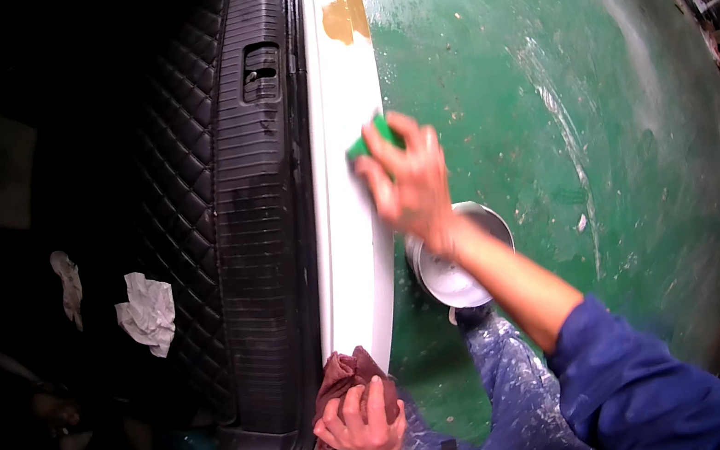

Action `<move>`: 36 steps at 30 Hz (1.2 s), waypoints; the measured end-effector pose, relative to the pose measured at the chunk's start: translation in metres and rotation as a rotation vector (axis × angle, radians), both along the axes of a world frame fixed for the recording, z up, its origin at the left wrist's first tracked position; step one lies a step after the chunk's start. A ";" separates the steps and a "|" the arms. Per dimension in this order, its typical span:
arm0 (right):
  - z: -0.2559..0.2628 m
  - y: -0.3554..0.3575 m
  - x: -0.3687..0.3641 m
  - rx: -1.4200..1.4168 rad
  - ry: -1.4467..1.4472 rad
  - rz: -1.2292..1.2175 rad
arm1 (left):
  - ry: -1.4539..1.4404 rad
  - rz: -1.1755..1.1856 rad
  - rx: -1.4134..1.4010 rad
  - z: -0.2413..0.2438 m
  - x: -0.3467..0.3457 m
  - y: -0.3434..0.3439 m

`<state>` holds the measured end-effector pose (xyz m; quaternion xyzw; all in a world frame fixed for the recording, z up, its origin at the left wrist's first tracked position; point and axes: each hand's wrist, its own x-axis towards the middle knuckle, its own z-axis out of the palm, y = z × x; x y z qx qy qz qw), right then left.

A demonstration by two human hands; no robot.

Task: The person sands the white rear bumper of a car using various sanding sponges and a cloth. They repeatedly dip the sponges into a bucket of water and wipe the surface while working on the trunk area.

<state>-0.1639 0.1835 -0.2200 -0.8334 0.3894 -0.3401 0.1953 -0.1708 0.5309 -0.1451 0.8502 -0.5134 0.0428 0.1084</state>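
My right hand (406, 180) grips a green block or pad (388, 133) against the outer edge of a car's white rear bumper (348, 213); the hand is slightly blurred. Near the bottom of the view, my left hand (365, 423) holds a dark red cloth (348, 377) on the same bumper. A tan patch (340, 22) marks the bumper's far end. Partly behind my right wrist, a round bucket (452, 277) with whitish liquid stands on the floor.
Left of the bumper lie the black ribbed trunk sill (254, 241) with a latch recess (262, 72) and quilted lining (180, 168). Crumpled white paper (148, 314) lies inside. The green floor (488, 101) has whitish streaks. My legs in stained blue trousers (519, 376) are beside the bucket.
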 end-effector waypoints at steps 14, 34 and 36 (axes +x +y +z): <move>0.021 0.114 -0.033 0.210 -0.090 -0.105 | -0.046 -0.014 -0.116 0.072 0.045 -0.070; -0.106 0.059 -0.172 0.645 -0.449 -0.394 | -0.226 -0.699 0.332 -0.013 0.048 -0.204; -0.127 0.089 -0.220 0.779 -0.373 -0.430 | -0.263 -0.774 0.384 -0.020 0.067 -0.295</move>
